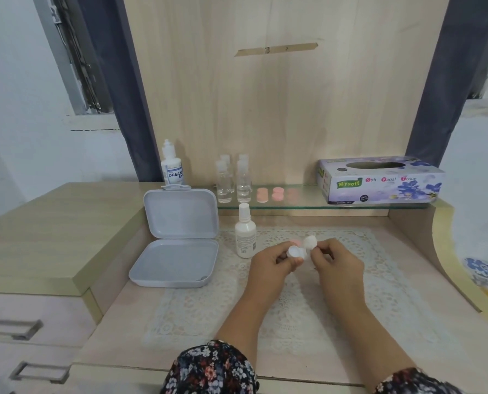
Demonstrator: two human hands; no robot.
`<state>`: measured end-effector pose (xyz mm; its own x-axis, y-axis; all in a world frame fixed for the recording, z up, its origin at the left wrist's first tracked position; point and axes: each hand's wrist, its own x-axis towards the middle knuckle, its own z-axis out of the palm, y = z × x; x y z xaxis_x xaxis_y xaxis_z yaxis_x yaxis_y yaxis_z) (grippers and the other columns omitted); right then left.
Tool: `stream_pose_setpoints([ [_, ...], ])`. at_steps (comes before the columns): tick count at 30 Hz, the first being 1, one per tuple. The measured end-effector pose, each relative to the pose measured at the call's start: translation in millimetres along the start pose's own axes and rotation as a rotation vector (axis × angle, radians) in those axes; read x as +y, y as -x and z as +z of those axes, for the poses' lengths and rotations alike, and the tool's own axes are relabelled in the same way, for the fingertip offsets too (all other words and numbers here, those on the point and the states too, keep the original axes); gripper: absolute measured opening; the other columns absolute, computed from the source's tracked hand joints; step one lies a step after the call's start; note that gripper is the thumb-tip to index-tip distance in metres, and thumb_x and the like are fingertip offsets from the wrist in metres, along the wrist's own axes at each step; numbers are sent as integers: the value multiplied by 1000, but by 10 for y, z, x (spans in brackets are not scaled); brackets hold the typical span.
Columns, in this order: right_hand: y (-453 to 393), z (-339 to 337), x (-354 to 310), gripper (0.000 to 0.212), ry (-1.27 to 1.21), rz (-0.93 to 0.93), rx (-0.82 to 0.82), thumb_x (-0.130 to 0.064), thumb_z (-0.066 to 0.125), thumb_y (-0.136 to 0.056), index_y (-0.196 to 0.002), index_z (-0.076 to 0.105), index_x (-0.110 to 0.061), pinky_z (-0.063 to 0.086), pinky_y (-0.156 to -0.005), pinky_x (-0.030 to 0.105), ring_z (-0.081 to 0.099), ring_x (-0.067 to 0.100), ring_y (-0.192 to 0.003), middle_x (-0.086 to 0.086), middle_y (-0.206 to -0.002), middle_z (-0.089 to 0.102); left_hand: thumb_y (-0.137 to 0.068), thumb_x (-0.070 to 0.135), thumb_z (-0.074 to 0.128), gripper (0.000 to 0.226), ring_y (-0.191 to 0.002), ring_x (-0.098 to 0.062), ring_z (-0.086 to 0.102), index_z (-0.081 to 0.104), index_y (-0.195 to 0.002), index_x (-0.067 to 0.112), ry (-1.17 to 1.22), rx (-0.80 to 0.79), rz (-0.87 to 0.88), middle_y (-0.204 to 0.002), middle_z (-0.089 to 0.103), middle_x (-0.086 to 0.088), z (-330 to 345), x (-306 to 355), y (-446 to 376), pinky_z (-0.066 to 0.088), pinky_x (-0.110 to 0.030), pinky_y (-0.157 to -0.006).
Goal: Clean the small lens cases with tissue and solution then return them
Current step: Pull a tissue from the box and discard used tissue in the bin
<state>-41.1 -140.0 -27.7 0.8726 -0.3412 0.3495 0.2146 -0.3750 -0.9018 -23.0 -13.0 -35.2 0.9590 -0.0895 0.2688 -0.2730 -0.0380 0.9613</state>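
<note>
While pinched, lens case between hands.

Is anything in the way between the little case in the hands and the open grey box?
Nothing blocks it. The lens case is held in the left hand, and the open box lies to the left. The spray bottle stands behind that path, not across it.
</note>
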Motion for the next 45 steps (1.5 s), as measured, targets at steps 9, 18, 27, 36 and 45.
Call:
stream_pose_setpoints([
  [9,-56,-20,-8,3,-163,94,254,-17,53,-96,-94,56,-16,38,-58,4,55,7,-72,-9,-79,60,-86,16,67,17,-88,-20,60,73,-92,30,-175,86,8,-90,65,-5,-5,-7,-17,50,-36,-87],
  [18,-91,-70,60,7,-229,135,324,-20,53,-95,-99,58,-21,39,-61,17,57,9,-75,-6,-85,62,-91,31,62,44,-118,-19,31,57,-131,14,-677,71,-95,-124,47,-2,26,-133,-89,28,-28,-107],
  [27,-100,-52,81,14,-320,158,248,-16,58,-92,-104,58,-24,45,-66,24,62,14,-82,-1,-90,66,-92,30,60,48,-122,-21,31,52,-136,14,-723,56,-79,-129,47,-4,28,-129,-94,27,-29,-107],
  [36,-28,-62,-30,15,-474,182,-2,-5,62,-89,-98,69,-15,56,-69,26,69,17,-82,6,-90,73,-99,35,48,31,-95,-5,61,69,-110,15,-125,78,-5,-105,67,-4,29,149,22,49,-20,-85],
  [45,60,-33,-117,15,-510,142,-298,2,63,-86,-91,67,-11,53,-60,24,67,16,-71,4,-80,72,-89,5,64,6,-66,-13,68,67,-93,3,43,-32,-169,-82,70,-8,-279,311,211,54,-23,-60],
])
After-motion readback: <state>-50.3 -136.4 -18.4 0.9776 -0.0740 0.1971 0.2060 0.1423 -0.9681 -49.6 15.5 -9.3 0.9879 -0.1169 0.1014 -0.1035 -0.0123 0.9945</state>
